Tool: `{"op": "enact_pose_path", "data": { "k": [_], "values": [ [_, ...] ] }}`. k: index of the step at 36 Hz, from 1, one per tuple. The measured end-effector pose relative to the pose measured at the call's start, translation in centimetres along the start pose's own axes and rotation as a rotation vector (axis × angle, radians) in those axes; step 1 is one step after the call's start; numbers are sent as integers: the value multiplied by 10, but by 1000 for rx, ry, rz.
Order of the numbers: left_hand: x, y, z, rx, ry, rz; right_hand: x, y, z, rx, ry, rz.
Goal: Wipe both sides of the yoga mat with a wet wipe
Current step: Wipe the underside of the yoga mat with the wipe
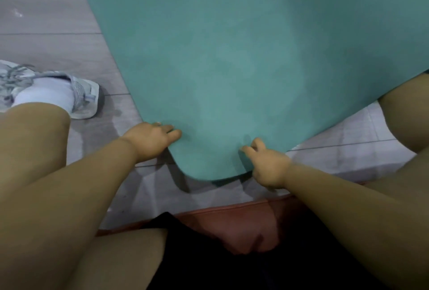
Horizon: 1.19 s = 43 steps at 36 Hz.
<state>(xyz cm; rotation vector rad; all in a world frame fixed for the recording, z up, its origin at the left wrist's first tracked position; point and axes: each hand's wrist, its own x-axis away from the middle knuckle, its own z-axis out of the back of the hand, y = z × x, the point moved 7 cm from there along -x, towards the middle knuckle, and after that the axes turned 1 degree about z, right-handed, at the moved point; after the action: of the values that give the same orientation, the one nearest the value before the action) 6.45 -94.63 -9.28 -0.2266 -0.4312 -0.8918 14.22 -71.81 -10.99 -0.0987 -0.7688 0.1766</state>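
While lifted: the mat (232, 57) corner is off the floor (58, 34).
Left hand (151, 140): pinches its edge.
Right hand (267, 164): likewise.
Advice: she should turn it over evenly, avoiding creases.

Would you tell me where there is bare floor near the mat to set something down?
Bare floor lies left of the mat, beyond the shoe. A lighter patch lies right of the right hand. It is crowded at the mat's near corner, where the left hand and right hand grip it.
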Motion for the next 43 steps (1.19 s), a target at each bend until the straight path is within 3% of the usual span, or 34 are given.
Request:
{"op": "enact_pose_path", "data": {
  "k": [5, 9, 14, 26, 33, 36, 43],
  "values": [
    [0, -11, 17, 78, -22, 180, 12, 2, 11, 68, 63, -1],
    [5, -11, 28, 59, -26, 214, 22, 15, 51, 25, 285, -114],
    [12, -19, 36, 130, 30, 191, 36, 16, 112, 68, 517, -113],
    [15, -6, 131, 305, 419, 269, 140, 9, 257, 294, 980, -24],
    [5, 15, 205, 424, 622, 174, 234, -10, 325, 493, 1412, 233],
    [-7, 37, 235, 404, 662, 92, 266, -13, 347, 625, 1442, 294],
    [-40, 90, 301, 341, 649, 7, 331, 33, 363, 746, 1466, 203]
  ]
}}
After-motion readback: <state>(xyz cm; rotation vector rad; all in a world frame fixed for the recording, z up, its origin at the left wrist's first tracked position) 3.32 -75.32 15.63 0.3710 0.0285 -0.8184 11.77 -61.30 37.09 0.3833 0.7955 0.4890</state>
